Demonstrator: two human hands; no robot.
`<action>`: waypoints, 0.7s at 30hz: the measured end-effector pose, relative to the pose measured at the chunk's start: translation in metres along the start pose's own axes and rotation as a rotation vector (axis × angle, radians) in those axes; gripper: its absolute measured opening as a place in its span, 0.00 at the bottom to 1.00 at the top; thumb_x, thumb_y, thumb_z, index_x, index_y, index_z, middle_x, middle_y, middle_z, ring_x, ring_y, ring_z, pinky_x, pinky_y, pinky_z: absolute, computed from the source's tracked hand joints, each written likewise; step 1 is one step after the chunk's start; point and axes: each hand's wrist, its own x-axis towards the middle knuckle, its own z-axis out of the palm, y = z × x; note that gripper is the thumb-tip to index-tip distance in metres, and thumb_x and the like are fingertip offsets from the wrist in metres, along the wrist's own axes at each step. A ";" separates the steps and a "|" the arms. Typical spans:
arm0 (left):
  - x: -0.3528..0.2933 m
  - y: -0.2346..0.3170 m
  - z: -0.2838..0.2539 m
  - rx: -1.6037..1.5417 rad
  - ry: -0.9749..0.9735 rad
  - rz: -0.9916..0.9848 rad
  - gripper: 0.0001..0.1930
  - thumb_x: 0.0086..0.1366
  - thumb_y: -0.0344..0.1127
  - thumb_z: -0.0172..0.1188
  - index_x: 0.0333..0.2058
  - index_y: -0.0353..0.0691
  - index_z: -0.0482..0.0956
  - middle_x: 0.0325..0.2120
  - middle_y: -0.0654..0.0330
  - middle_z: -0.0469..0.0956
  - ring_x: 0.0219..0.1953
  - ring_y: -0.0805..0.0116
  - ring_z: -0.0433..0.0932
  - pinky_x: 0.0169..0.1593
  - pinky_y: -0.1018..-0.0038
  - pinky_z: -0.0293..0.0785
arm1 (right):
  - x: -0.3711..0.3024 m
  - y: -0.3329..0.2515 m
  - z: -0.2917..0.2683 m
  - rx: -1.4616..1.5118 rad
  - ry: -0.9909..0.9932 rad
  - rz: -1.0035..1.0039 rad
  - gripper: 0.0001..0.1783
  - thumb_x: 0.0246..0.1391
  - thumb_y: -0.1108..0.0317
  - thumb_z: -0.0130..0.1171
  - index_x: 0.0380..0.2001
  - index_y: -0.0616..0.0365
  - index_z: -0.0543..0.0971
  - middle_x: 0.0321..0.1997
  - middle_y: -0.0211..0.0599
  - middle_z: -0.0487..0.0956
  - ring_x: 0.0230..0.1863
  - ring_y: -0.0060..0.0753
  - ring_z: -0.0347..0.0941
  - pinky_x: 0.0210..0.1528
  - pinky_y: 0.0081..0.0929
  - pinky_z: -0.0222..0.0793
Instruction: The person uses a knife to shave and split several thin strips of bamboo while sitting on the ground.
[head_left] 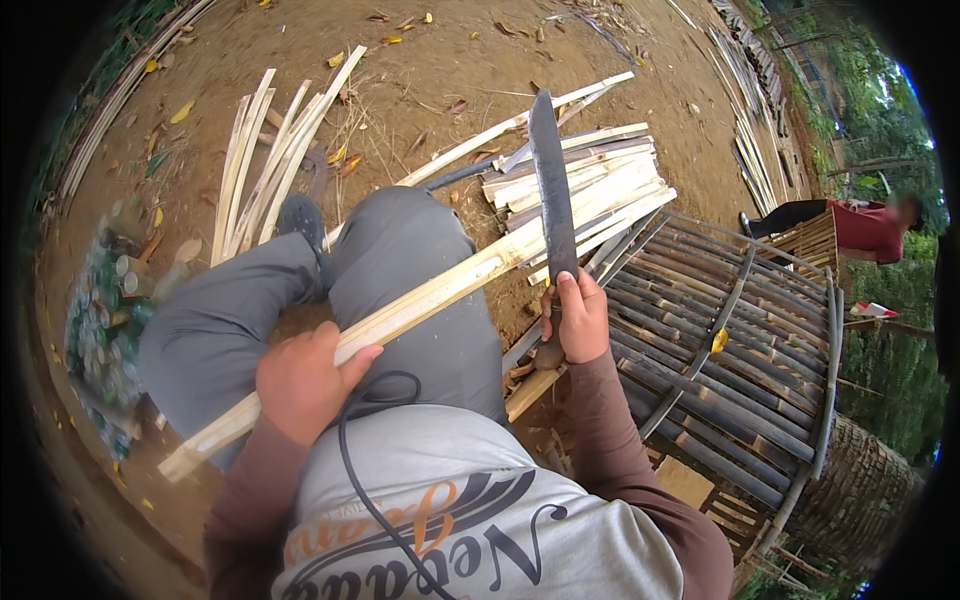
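A black cable [365, 470] hangs down the grey shirt nearest the camera. Just beyond it the left hand [300, 385] has its grip closed around a long pale bamboo strip [420, 300] lying slantwise across the lap. The right hand [580, 320] grips the handle of a dark machete [552, 190], blade pointing away and crossing the strip. Judging by the stack of cut splits [585, 190] ahead and another bundle [270, 160] on the dirt ground [450, 50], much splitting looks done; this strip appears uncut.

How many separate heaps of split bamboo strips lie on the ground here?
2: one heap left of the knees, one heap behind the machete blade. Others may lie beyond view.
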 end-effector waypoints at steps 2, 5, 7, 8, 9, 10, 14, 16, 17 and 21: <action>0.001 0.001 0.001 0.000 0.004 0.003 0.28 0.61 0.62 0.70 0.25 0.44 0.72 0.18 0.55 0.75 0.23 0.51 0.78 0.28 0.58 0.74 | -0.018 0.001 0.011 -0.122 -0.141 0.036 0.13 0.74 0.67 0.52 0.33 0.60 0.76 0.20 0.26 0.73 0.15 0.16 0.66 0.18 0.21 0.61; -0.002 0.000 0.000 0.004 0.002 -0.009 0.28 0.61 0.63 0.70 0.24 0.44 0.72 0.18 0.55 0.75 0.23 0.51 0.78 0.28 0.58 0.74 | -0.014 -0.003 0.006 -0.179 -0.220 0.025 0.13 0.75 0.66 0.51 0.33 0.60 0.75 0.21 0.27 0.73 0.15 0.17 0.66 0.17 0.21 0.61; 0.001 0.003 -0.001 -0.003 0.016 -0.001 0.28 0.60 0.63 0.71 0.24 0.44 0.72 0.18 0.55 0.75 0.23 0.51 0.78 0.27 0.58 0.74 | 0.000 -0.005 -0.001 -0.026 -0.041 0.029 0.13 0.75 0.64 0.50 0.36 0.61 0.75 0.21 0.29 0.73 0.15 0.19 0.66 0.17 0.22 0.62; 0.000 0.002 0.001 -0.003 0.017 -0.002 0.28 0.60 0.63 0.71 0.24 0.44 0.72 0.18 0.55 0.75 0.23 0.51 0.78 0.27 0.58 0.74 | 0.000 -0.004 0.001 -0.063 -0.056 0.013 0.14 0.76 0.62 0.48 0.39 0.61 0.75 0.21 0.30 0.72 0.15 0.21 0.66 0.17 0.22 0.63; -0.002 0.001 0.003 -0.004 0.018 -0.004 0.28 0.60 0.63 0.71 0.24 0.44 0.72 0.18 0.55 0.75 0.23 0.51 0.78 0.27 0.58 0.74 | -0.008 -0.004 0.004 -0.078 -0.090 0.023 0.14 0.76 0.63 0.49 0.37 0.61 0.75 0.21 0.29 0.73 0.15 0.19 0.66 0.18 0.22 0.62; -0.003 -0.001 0.004 -0.003 0.018 -0.002 0.28 0.60 0.62 0.71 0.24 0.44 0.72 0.18 0.55 0.75 0.23 0.51 0.78 0.27 0.58 0.74 | -0.017 -0.002 0.008 -0.144 -0.155 0.038 0.14 0.76 0.64 0.49 0.36 0.61 0.75 0.21 0.28 0.73 0.15 0.18 0.66 0.18 0.22 0.62; -0.001 0.001 0.002 -0.009 0.028 -0.002 0.28 0.60 0.63 0.71 0.24 0.44 0.72 0.18 0.55 0.75 0.23 0.51 0.78 0.28 0.58 0.74 | -0.005 -0.006 -0.001 -0.126 -0.117 0.031 0.13 0.75 0.65 0.50 0.35 0.61 0.75 0.20 0.27 0.73 0.15 0.18 0.66 0.18 0.22 0.62; 0.003 0.004 0.002 0.010 0.052 0.025 0.28 0.60 0.63 0.71 0.24 0.44 0.72 0.19 0.55 0.75 0.23 0.51 0.78 0.28 0.59 0.74 | 0.001 -0.003 0.001 -0.054 -0.006 0.033 0.13 0.76 0.64 0.48 0.36 0.60 0.74 0.20 0.30 0.72 0.14 0.20 0.65 0.17 0.22 0.63; 0.003 0.003 0.002 0.010 0.033 0.008 0.28 0.60 0.63 0.71 0.24 0.44 0.72 0.19 0.55 0.75 0.23 0.51 0.78 0.28 0.59 0.74 | -0.010 -0.004 0.006 -0.079 -0.080 0.026 0.13 0.75 0.65 0.49 0.35 0.60 0.75 0.20 0.28 0.73 0.14 0.19 0.65 0.18 0.21 0.63; -0.003 -0.001 0.001 0.008 0.005 -0.012 0.28 0.60 0.63 0.71 0.24 0.44 0.72 0.19 0.56 0.75 0.24 0.51 0.78 0.28 0.58 0.74 | -0.016 0.001 0.007 -0.189 -0.203 0.015 0.13 0.74 0.66 0.51 0.35 0.60 0.76 0.21 0.26 0.73 0.16 0.17 0.67 0.18 0.22 0.63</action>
